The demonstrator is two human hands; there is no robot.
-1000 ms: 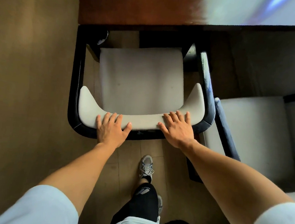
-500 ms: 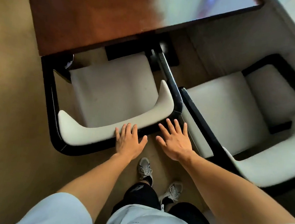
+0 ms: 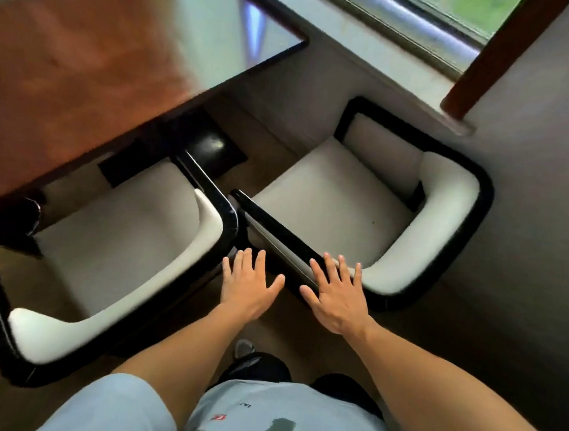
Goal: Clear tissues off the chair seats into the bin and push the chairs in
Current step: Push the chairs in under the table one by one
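Two white-cushioned chairs with black frames stand below me. The left chair (image 3: 112, 245) sits partly under the brown table (image 3: 65, 69). The right chair (image 3: 332, 199) stands clear of the table, turned at an angle, near the wall. No tissue shows on either seat, and no bin is in view. My left hand (image 3: 247, 286) hovers open, fingers spread, in the gap between the two chairs. My right hand (image 3: 334, 297) is open over the black arm frame of the right chair; whether it touches the frame is unclear.
A window sill (image 3: 411, 51) and a wooden post (image 3: 497, 51) run along the wall at the upper right. The grey wall (image 3: 544, 221) is close behind the right chair. My legs and a shoe (image 3: 243, 347) are on the floor below.
Both hands have left the backrest of the left chair and moved right toward the right chair. My view has swung right, and the right chair now shows fully.
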